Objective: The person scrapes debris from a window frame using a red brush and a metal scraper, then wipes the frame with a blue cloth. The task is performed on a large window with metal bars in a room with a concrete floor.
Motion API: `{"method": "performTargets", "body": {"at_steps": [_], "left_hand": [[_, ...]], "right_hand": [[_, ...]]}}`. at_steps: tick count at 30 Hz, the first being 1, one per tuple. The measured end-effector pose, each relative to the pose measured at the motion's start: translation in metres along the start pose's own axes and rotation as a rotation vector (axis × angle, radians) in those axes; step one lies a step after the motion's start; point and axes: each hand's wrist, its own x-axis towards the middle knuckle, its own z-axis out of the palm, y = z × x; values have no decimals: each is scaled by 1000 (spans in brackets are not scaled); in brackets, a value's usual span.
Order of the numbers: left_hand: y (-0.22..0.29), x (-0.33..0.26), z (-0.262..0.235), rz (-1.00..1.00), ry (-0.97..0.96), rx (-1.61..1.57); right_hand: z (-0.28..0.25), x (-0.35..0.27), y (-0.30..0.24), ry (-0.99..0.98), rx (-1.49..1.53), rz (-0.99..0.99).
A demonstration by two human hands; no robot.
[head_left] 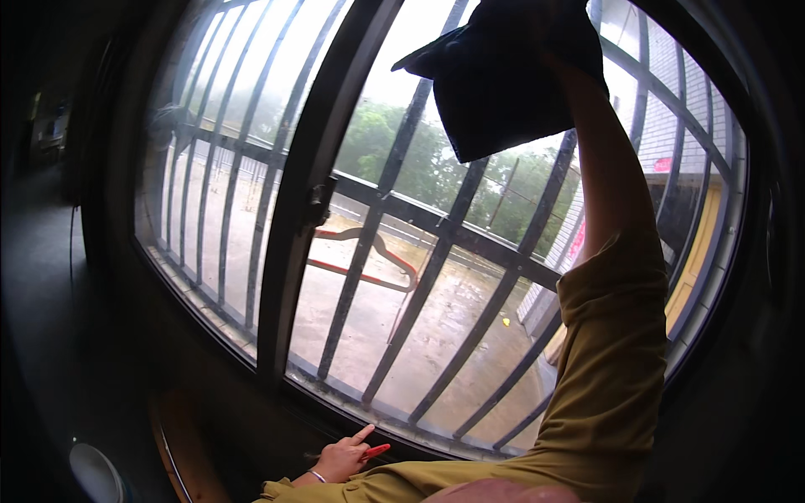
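My right arm, in a mustard-yellow sleeve, reaches up across the window (pixel 470 226). At its top my right hand (pixel 560 38), mostly in shadow, is closed on a dark cloth (pixel 503 92). The cloth hangs in front of the pane, one corner sticking out to the left; whether it touches the glass I cannot tell. Low down, by the sill (pixel 402 427), my left hand (pixel 340 461) has a finger stretched out. Its other fingers are curled around a small, narrow red object (pixel 376 451), whose kind is not clear.
Dark metal bars cross the window, and a thick dark frame post (pixel 314 168) with a latch divides it. A grey and red clothes hanger (pixel 377 260) hangs at the bars. At lower left are a white bucket-like container (pixel 96 474) and a curved wooden piece (pixel 189 453). Outside lies wet paving.
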Motion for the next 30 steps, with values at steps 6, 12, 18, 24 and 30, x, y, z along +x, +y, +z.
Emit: {"method": "performTargets", "body": {"at_steps": [6,12,18,24,30], "left_hand": [[2,4,0,62,80,-40],[-1,2,3,60,70,-9],[3,2,4,92,57,-32],[5,0,3,30,19,77],[22,7,8,8,68,74]], "right_hand": [[-74,-44,124,5,-285,123],[-164,-120,202,38,-463,279],[-232,-168,165,194,-188,441],[-173,-152,95,195,265,511],[-57,-101,-10,101,-88,-240]]}}
